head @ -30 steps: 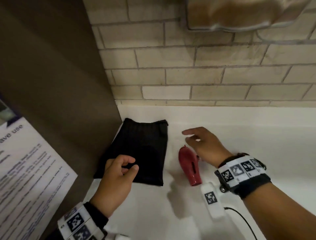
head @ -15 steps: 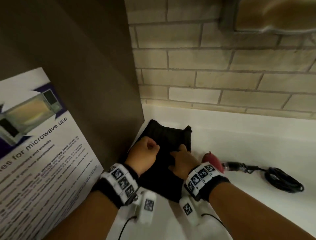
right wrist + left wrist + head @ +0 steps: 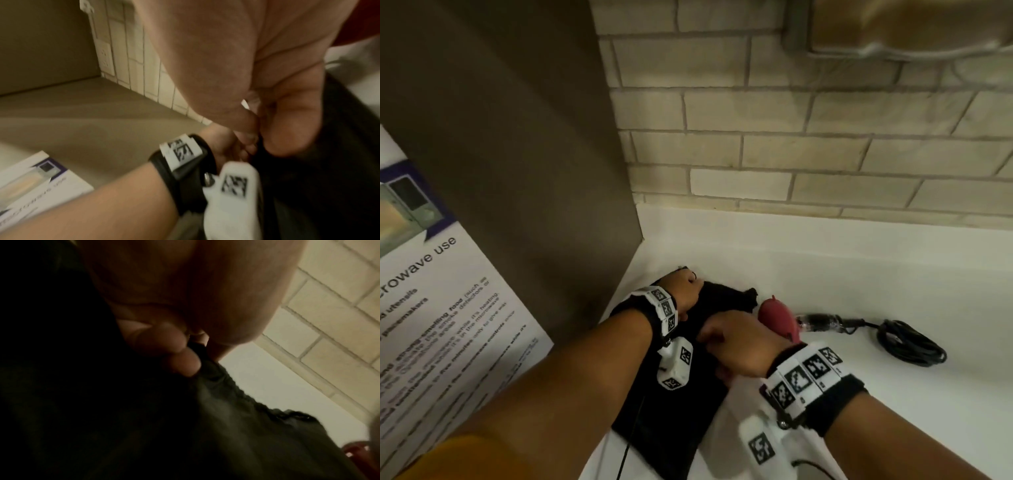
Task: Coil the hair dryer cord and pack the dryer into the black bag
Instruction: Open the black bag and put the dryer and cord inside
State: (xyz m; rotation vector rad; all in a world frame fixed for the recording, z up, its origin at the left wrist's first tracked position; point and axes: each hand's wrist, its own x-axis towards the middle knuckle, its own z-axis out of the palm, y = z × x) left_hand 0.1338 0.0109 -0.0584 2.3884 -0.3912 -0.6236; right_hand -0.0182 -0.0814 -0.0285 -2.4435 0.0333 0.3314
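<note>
The flat black fabric bag (image 3: 671,404) on the white counter (image 3: 825,274) is pinched at its top edge by the left hand (image 3: 683,286) and gripped lower down by the right hand (image 3: 736,346). Just beside it lies the red hair dryer (image 3: 779,317), its black cord (image 3: 909,344) coiled. "Microwave use" is read on a white poster (image 3: 431,308).

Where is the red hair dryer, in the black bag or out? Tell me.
Out. The red hair dryer lies on the white counter beside the black bag, which both hands are pinching.

"crowave use" on leaning notice (image 3: 431,284)
</note>
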